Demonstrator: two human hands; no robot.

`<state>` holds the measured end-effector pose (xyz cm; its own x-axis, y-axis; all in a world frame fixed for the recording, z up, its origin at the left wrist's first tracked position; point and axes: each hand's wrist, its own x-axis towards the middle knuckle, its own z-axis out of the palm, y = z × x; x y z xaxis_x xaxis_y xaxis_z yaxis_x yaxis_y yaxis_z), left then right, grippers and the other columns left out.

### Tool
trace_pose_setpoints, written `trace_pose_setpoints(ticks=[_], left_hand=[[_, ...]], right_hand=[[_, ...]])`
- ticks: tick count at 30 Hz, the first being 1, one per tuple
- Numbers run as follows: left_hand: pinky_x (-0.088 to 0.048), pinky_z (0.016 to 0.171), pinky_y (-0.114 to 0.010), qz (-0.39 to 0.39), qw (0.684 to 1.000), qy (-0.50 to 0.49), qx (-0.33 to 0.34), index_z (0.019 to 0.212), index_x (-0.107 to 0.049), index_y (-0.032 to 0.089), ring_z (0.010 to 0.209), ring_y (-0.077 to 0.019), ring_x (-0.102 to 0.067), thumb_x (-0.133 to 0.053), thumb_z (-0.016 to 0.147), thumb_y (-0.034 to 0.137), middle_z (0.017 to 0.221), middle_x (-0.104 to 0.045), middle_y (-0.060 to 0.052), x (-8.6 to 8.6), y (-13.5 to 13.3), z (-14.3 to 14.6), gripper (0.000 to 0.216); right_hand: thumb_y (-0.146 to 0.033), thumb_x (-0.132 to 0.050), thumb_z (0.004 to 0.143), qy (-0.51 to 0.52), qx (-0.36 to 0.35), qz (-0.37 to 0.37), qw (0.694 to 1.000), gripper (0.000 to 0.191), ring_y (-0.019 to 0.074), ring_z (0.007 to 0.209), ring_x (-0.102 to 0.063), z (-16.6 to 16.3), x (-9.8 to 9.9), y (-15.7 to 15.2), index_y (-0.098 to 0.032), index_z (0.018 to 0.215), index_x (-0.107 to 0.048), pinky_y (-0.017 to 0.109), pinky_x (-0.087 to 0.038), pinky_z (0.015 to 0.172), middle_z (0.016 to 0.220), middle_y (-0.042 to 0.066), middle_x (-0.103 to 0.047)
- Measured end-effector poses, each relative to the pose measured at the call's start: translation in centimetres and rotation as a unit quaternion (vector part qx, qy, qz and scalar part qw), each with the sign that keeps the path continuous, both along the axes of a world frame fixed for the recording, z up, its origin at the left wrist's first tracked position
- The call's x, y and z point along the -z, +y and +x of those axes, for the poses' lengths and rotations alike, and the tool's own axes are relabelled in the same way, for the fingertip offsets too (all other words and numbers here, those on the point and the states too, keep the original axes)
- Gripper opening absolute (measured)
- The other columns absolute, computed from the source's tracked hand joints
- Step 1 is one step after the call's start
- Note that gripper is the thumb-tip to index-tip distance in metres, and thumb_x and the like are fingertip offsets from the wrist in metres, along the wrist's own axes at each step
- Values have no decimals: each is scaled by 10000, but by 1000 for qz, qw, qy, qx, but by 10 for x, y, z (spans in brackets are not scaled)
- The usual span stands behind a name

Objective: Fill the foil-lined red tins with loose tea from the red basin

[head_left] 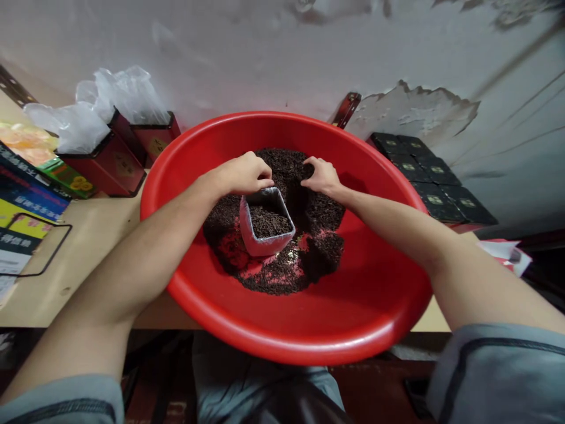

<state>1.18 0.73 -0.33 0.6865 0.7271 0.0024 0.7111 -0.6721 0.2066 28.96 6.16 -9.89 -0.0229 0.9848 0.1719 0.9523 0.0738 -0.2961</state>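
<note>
Grey sleeves (503, 377) lie closest, behind both hands, which reach over a red tub (282, 330). The left hand (248, 173) grips the far rim of a box (267, 246) (dark grains (270, 222) inside), while the right hand (324, 176) curves over more grains beyond it, thumb and fingers apart; whether it holds any, I cannot tell.

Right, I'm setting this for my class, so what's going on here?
Someone is working bare-handed over a red basin. The left hand is at the far rim of a plastic-lined box standing in it, partly filled with dark grains. The right hand, curved open, is at more loose grains. Red tins with plastic bags stand to the left, black-topped tins to the right.
</note>
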Motion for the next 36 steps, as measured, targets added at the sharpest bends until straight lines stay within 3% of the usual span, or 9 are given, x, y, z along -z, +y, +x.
trace_pose_setpoints(ticks=[2,5,7,9,14,18,22,29,36], left_hand=[[-506,874,-318,3,1000,13,-22,1061,-859,201,838,-184,-683,-591,1000,326,912,-793,-65,-3,-2,0,302],[-534,929,-360,26,989,15,-143,1133,-850,224,982,-248,-713,-601,1003,384,1048,-797,-100,-6,-1,-4,324],[-549,946,-402,32,972,28,-230,1179,-838,205,1057,-301,-716,-607,996,407,1136,-787,-139,-6,1,-8,356],[-561,937,-413,32,962,42,-267,1206,-828,193,1078,-324,-716,-608,990,421,1144,-787,-152,-5,4,-13,383],[-577,867,-366,38,961,57,-268,1180,-836,222,1002,-292,-724,-629,960,398,994,-797,-112,-4,5,-18,349],[-582,857,-394,17,959,66,-276,1186,-835,202,1031,-320,-730,-619,965,359,1097,-798,-145,-7,0,-15,347],[-578,888,-387,13,960,60,-273,1152,-848,214,1019,-303,-730,-646,948,344,1034,-806,-123,-7,0,-14,315],[-565,929,-372,5,967,51,-249,1046,-861,228,935,-276,-726,-684,907,356,765,-756,-69,-2,8,-17,259],[-567,823,-336,0,969,44,-242,1000,-863,245,798,-238,-718,-681,896,321,619,-689,-35,-1,8,-19,224]], right_hand=[[-236,-755,711,147,-13,7,989,602,274,981,-697,-15,-12,-3,-229,1306,-659,474,-629,910,1149,82,-721],[-278,-742,691,340,-84,-4,936,610,213,806,-644,-39,-26,-17,-253,1285,-604,438,-642,702,1080,47,-707],[-323,-758,704,414,-145,5,899,602,215,837,-634,-55,-33,-31,-266,1278,-585,434,-640,695,1110,50,-701],[-374,-777,728,454,-188,15,871,595,223,889,-638,-71,-39,-49,-275,1279,-576,436,-642,731,1134,52,-699],[-499,-857,718,467,-259,8,846,583,237,1049,-647,-97,-50,-90,-281,1193,-599,435,-602,939,1159,32,-697],[-570,-948,633,478,-290,-10,829,642,235,1109,-646,-103,-52,-101,-268,1089,-612,425,-530,1067,1139,24,-699],[-527,-998,586,516,-287,-22,807,643,214,1071,-653,-103,-47,-101,-259,1046,-638,418,-520,1069,1128,17,-711],[-417,-988,613,517,-317,-42,794,429,231,1112,-671,-104,-46,-96,-216,880,-718,457,-487,1116,1079,37,-745],[-402,-966,646,435,-375,-84,814,333,237,1062,-705,-97,-62,-90,-223,885,-817,438,-569,1015,1096,56,-774]])
